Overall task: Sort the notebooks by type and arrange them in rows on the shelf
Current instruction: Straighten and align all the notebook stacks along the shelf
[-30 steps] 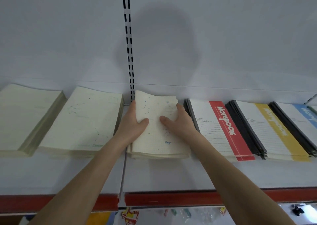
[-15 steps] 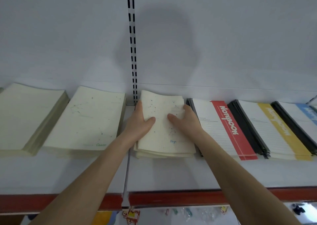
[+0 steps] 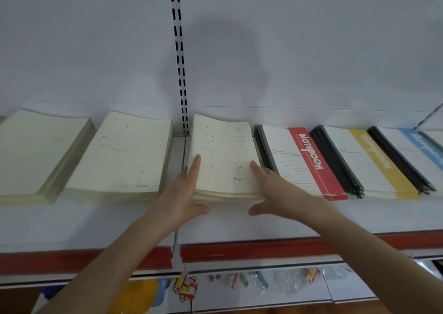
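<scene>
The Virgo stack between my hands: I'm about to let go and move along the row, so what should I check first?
1. Type matches its neighbour: the Virgo stack has a constellation cover like the Cancer stack. Ok.
2. Front edges flush: the lower notebooks step out unevenly. Not ok.
3. Top cover flat: its back edge curls up. Not ok.
4. Hands bracket it: left hand on the left side, right hand on the right. Ok.
5. Clear of the red-banded stack: the right hand hides the gap near the front. Cannot tell.
</scene>
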Action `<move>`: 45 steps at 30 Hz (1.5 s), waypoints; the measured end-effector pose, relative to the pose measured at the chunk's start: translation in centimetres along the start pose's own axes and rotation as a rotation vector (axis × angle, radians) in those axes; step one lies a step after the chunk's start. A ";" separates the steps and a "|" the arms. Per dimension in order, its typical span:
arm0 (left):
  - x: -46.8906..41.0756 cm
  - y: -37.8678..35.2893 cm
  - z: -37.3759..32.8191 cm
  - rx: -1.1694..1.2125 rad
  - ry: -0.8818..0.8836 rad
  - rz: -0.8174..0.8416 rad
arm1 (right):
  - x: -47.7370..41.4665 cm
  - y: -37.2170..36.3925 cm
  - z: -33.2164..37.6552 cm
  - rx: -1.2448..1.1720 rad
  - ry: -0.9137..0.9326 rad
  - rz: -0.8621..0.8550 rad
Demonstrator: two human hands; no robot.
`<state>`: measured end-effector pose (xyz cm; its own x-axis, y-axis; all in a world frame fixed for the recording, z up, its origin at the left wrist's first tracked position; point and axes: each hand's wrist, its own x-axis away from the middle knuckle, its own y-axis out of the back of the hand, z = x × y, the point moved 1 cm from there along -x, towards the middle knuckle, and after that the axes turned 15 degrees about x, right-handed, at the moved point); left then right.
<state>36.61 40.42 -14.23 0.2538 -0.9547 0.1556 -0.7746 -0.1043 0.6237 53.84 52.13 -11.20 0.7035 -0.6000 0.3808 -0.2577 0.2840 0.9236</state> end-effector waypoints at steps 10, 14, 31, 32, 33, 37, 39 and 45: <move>-0.3 -0.8 0.4 0.009 -0.071 -0.143 | -1.6 -0.9 0.2 0.045 -0.007 -0.113; -0.1 -0.6 0.1 0.028 -0.073 -0.148 | -1.4 -1.1 0.1 -0.009 -0.005 -0.137; 0.3 0.7 -0.8 0.113 -0.047 -0.160 | -0.3 1.2 -0.3 -0.071 0.025 -0.028; 0.3 0.7 -0.9 0.120 -0.040 -0.179 | -0.4 1.4 -0.4 -0.088 0.014 -0.052; 0.3 0.7 -0.9 0.125 -0.035 -0.196 | -0.5 1.5 -0.4 -0.108 0.001 -0.073; 0.3 0.7 -0.9 0.076 -0.072 -0.197 | -0.5 1.4 -0.4 -0.076 0.010 -0.073; 0.4 0.8 -0.9 0.027 -0.078 -0.147 | -0.4 1.1 -0.3 -0.049 0.023 -0.055; 0.0 0.1 -0.7 -0.052 -0.088 -0.178 | -1.1 0.7 0.0 0.034 0.028 -0.119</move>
<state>36.89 40.61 -13.61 0.3302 -0.9435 -0.0267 -0.6910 -0.2609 0.6742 52.93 52.99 -10.93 0.7490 -0.6064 0.2669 -0.1930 0.1857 0.9635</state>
